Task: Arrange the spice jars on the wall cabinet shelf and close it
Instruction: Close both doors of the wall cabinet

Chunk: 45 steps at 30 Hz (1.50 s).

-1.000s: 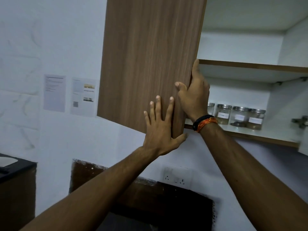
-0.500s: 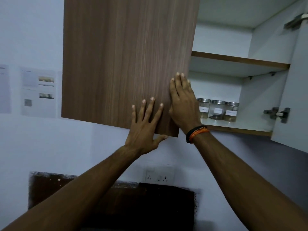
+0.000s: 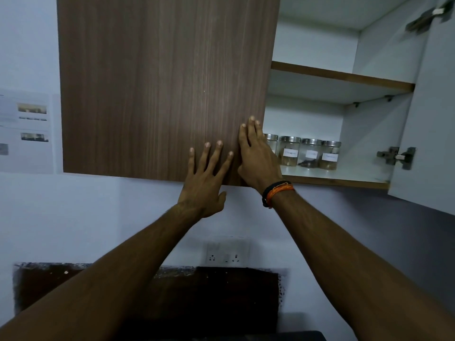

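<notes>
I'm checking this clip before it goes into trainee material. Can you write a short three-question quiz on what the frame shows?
1. True or false: both cabinet doors are fully shut.
2. How many spice jars show on the lower shelf? A) two B) four C) six
3. Fill in: the left hand and right hand press flat on the ____ door.

Key: 1. False: the white-backed right door stands open, hinge exposed. 2. B; the leftmost is partly hidden by the right hand. 3. Wooden (left).
</notes>
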Available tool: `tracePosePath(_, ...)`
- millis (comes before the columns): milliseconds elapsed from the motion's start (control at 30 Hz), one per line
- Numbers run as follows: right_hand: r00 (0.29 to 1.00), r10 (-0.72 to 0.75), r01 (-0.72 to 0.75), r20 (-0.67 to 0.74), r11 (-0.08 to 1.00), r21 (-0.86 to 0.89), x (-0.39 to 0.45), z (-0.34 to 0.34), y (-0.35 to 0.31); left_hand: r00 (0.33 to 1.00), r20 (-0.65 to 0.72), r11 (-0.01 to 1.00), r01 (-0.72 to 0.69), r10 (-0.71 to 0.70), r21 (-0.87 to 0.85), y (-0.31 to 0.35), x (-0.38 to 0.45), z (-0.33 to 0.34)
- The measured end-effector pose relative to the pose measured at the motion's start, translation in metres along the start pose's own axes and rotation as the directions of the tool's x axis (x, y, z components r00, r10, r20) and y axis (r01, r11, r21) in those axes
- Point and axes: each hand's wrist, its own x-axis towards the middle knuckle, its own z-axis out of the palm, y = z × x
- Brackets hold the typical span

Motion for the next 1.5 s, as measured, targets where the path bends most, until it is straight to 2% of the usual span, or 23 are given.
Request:
tracePosePath(300,1.0,0.012,-0.012,-0.012,1.0,0.022,-0.001,0.014,0.001,1.0,-0.006,1.0,-0.003,0.003,0.022,-0.003,0.004,0.011)
tracePosePath(500,0.999,-0.015,0.013,0.033,0.998,0.055,-0.005,-0.005,0.002,1.0,0.019,1.0,0.001,-0.001,0.009,0.0,0.004,0.003)
tracePosePath(600,1.0,0.019,-0.02,0.01,0.994,0.105,-0.019,-0.02,0.008,0.999,0.036,0.998,0.032,-0.03,-0.059,0.008,0.005,-0.003)
tracePosePath(667,0.996,0.068,-0.06,-0.054,0.988,0.141,-0.038,-0.031,0.015,0.999,0.038,0.992,0.03,-0.025,-0.124,0.021,0.007,-0.009)
tracePosePath(833,0.973,0.155,-0.134,-0.169,0.983,0.128,-0.094,-0.065,0.048,0.994,-0.015,0.954,-0.112,0.112,-0.278,0.087,0.023,-0.024)
tracePosePath(1000,0.926,0.291,-0.297,-0.24,0.955,0.011,-0.139,-0.124,0.111,0.952,-0.109,0.84,-0.303,0.286,-0.45,0.186,0.041,-0.05)
tracePosePath(1067,0.902,0.328,-0.358,-0.28,0.931,-0.062,-0.159,-0.155,0.137,0.92,-0.16,0.758,-0.385,0.357,-0.526,0.232,0.045,-0.065)
tracePosePath(1200,0.87,0.35,-0.428,-0.347,0.885,-0.181,-0.196,-0.21,0.17,0.847,-0.251,0.603,-0.513,0.468,-0.611,0.311,0.044,-0.097)
tracePosePath(1300,0.846,0.351,-0.476,-0.401,0.836,-0.273,-0.223,-0.246,0.187,0.8,-0.332,0.497,-0.579,0.5,-0.646,0.365,0.043,-0.122)
tracePosePath(1400,0.806,0.331,-0.532,-0.492,0.77,-0.353,-0.247,-0.279,0.205,0.788,-0.393,0.37,-0.583,0.473,-0.723,0.415,0.037,-0.147)
tracePosePath(1500,0.754,0.302,-0.584,-0.584,0.716,-0.384,-0.266,-0.307,0.222,0.832,-0.372,0.257,-0.498,0.411,-0.828,0.458,0.029,-0.173)
